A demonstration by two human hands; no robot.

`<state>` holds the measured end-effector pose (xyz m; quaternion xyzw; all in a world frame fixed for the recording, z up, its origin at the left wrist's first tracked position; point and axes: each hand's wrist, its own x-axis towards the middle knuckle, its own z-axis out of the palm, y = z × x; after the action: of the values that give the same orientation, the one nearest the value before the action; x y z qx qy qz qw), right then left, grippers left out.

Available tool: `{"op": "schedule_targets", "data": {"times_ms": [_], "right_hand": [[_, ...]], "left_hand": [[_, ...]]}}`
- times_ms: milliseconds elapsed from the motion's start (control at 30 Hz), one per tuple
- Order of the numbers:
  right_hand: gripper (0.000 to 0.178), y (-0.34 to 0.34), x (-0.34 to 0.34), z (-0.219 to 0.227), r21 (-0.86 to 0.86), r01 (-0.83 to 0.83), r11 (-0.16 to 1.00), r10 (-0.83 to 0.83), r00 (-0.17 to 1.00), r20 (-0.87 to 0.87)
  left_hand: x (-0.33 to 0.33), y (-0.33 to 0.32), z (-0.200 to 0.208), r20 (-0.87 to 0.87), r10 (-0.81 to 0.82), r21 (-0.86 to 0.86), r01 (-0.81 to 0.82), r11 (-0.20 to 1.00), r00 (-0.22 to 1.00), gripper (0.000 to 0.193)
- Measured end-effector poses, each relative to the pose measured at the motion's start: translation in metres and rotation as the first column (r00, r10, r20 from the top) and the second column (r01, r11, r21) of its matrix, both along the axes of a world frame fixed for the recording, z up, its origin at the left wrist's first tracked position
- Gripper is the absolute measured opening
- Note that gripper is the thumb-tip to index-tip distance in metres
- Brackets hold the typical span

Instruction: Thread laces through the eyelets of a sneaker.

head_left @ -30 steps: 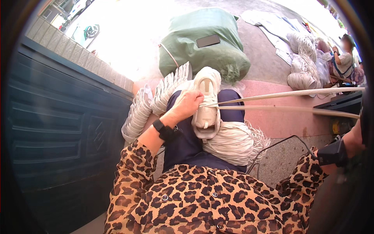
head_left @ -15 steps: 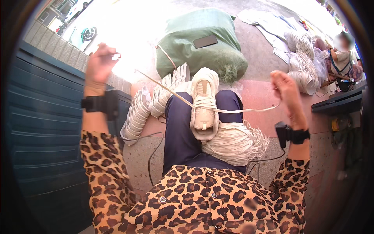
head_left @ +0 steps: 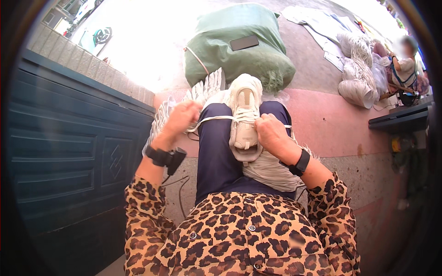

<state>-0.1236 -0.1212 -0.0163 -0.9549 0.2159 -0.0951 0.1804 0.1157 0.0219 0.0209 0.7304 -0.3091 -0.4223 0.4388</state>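
A cream lace-up sneaker [head_left: 245, 115] rests between my knees, its toe pointing away from me and its heel nearest me. My right hand [head_left: 275, 135] is closed in a pinch at the right side of the lacing, and a stretch of lace shows beyond it over my right thigh. To the left of the shoe, my left hand [head_left: 181, 118] is closed with its fingers curled, slightly blurred. A flat white shoelace [head_left: 214, 118] runs from the eyelets across my left knee to that hand, sagging just below it. The fingertips of both hands are partly hidden.
A bundle of white laces [head_left: 271, 172] lies by my right thigh. Nested pale shoe parts [head_left: 209, 87] stand at the left. Ahead is a green sack [head_left: 216, 50] with a phone [head_left: 244, 43] on it. White bundles [head_left: 357, 83] and a seated person are at the right.
Both hands have come inward from wide apart. My right hand has reached the shoe's lacing, and my left hand is near my left knee. The outstretched laces have gone slack.
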Motion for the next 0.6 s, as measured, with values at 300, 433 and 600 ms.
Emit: {"op": "schedule_targets", "data": {"times_ms": [300, 433, 600], "right_hand": [[0.009, -0.007, 0.004, -0.016, 0.669, 0.012, 0.743, -0.179, 0.967, 0.182], [0.01, -0.005, 0.005, 0.004, 0.135, -0.021, 0.991, 0.01, 0.997, 0.082], [0.01, -0.006, 0.004, 0.002, 0.15, -0.086, 0.985, 0.072, 0.993, 0.094]], "left_hand": [[-0.08, -0.025, -0.011, 0.067, -0.142, -0.126, 0.15, 0.981, 0.988, 0.031], [-0.084, -0.028, -0.015, 0.289, -0.235, -0.098, 0.272, 0.957, 0.928, 0.019], [-0.086, -0.031, -0.022, 0.43, -0.245, -0.121, 0.324, 0.938, 0.869, 0.017]]}}
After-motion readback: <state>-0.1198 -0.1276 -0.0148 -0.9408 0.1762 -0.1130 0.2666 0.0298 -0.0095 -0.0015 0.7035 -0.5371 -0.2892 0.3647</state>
